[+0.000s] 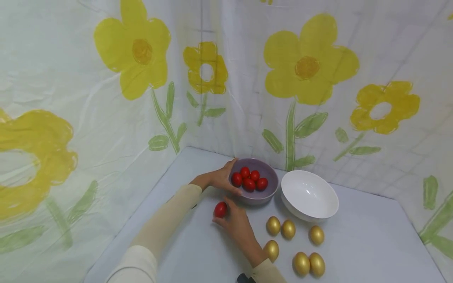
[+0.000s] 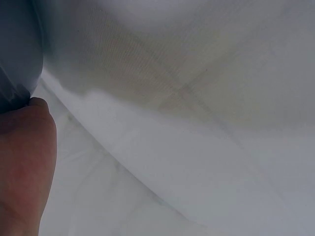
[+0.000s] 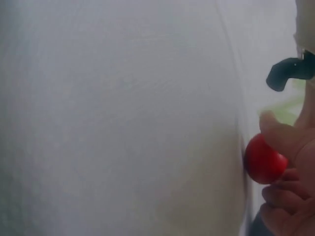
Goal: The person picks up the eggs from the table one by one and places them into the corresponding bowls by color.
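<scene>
A purple bowl (image 1: 258, 199) stands near the back of the table with several red eggs (image 1: 249, 184) inside. My left hand (image 1: 222, 179) grips its left side, thumb at the front and fingers toward the back rim. The left wrist view catches part of that hand (image 2: 24, 162) against the bowl's dark side (image 2: 19, 49). Just in front of the bowl, my right hand (image 1: 238, 222) pinches a red egg (image 1: 221, 210) between thumb and fingers. In the right wrist view the egg (image 3: 265, 160) shows under the thumb, with the other fingers curled below.
To the right of the purple bowl is a white bowl (image 1: 309, 196) with nothing in it. Several golden eggs (image 1: 288, 229) lie on the white table (image 1: 368, 243) in front of it, one close to my right wrist. A flowered curtain (image 1: 244, 78) hangs behind the table.
</scene>
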The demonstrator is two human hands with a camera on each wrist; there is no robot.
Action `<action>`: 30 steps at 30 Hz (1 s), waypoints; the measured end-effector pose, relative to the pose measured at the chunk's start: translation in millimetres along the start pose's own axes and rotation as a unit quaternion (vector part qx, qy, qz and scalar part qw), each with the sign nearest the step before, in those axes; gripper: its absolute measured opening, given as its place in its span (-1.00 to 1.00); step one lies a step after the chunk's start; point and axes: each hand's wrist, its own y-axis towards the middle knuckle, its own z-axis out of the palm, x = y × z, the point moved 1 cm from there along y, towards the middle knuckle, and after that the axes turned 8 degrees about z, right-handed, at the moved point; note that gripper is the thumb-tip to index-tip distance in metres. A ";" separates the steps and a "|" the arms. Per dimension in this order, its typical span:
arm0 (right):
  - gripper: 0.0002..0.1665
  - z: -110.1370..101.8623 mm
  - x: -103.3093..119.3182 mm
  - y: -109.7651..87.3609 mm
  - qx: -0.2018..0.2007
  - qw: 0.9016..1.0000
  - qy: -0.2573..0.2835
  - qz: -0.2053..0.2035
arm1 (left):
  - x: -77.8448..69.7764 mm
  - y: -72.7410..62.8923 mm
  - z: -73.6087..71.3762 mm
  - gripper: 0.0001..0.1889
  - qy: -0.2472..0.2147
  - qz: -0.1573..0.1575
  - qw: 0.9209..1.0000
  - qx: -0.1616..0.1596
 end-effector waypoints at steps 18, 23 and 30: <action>-0.31 -35.1 16.0 -10.7 0.029 0.998 0.000 -0.048 | 2.2 0.2 -7.0 0.59 -0.003 -0.008 1.000 -0.011; -0.28 -72.6 19.8 -20.9 0.017 0.998 0.016 -0.056 | 2.6 -0.7 -2.7 0.55 -0.012 -0.010 1.000 -0.013; -0.28 -131.8 8.6 -4.3 -0.068 0.997 -0.001 -0.042 | -0.4 -1.8 3.3 0.51 -0.013 -0.015 1.000 -0.003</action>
